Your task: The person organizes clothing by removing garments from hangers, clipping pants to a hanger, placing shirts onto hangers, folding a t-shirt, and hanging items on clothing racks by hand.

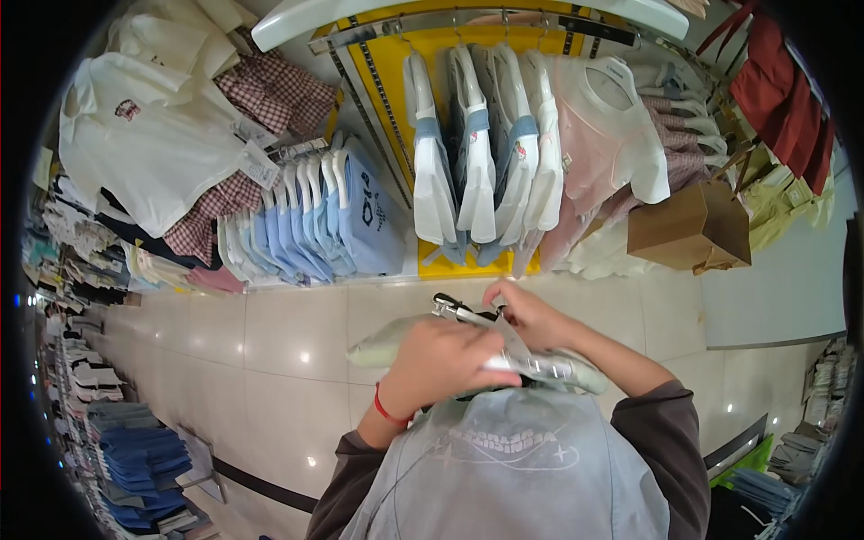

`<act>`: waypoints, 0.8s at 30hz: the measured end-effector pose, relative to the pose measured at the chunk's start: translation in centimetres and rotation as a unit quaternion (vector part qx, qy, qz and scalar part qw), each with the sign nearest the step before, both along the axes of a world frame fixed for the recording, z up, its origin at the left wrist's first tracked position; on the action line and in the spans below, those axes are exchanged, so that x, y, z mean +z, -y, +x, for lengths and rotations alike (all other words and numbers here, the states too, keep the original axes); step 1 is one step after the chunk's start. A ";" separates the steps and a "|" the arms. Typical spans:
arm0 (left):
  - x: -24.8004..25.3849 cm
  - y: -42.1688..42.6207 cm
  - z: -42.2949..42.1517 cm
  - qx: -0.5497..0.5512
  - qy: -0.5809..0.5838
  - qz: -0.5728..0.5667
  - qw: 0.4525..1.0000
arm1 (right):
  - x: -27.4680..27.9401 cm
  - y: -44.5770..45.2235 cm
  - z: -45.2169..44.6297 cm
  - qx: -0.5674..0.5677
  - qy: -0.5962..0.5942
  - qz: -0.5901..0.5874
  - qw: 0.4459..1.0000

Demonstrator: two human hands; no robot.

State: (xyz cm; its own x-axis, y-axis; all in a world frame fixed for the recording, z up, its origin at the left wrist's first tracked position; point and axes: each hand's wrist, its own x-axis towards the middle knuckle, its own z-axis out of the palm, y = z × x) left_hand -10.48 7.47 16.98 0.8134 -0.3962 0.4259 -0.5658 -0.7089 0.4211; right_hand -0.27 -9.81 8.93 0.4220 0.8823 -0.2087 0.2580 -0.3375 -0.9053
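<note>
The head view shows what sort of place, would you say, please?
Most likely a clothing shop: white-and-blue garments hang from a metal rail, light blue tops hang nearby, and a paper tag hangs beside a white shirt.

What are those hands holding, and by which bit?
Seems like a white hanger. The left hand is closed over its body; the right hand is near its top. Blur hides the exact grip.

Both hands (450, 355) grip hangers (517, 346); clothes (477, 180) hang from a rail (477, 22).
</note>
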 end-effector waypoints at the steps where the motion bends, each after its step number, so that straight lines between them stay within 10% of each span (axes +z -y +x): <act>1: 0.4 0.3 -0.6 -0.012 0.010 0.005 1.000 | 0.1 -0.1 -0.7 -0.004 0.012 0.039 0.999; 12: 3.1 0.6 -4.1 -0.027 -0.013 0.041 0.999 | 2.4 0.0 -0.8 0.059 -0.014 -0.024 0.998; 21: 1.2 -0.8 -1.3 0.057 -0.018 -0.029 0.998 | 1.2 0.4 0.2 0.090 0.292 -0.024 0.952; 24: -0.4 -2.3 0.6 0.083 -0.023 -0.055 0.995 | -1.4 0.6 1.4 0.048 0.157 0.040 0.986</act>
State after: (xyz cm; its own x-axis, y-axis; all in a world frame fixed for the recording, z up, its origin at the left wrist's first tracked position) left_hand -9.86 9.76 16.54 0.8839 -0.2068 0.4195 -0.4220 -0.7392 0.5248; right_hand 1.13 -10.40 7.53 0.3685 0.9296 -0.0097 0.5571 -0.2292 -0.7982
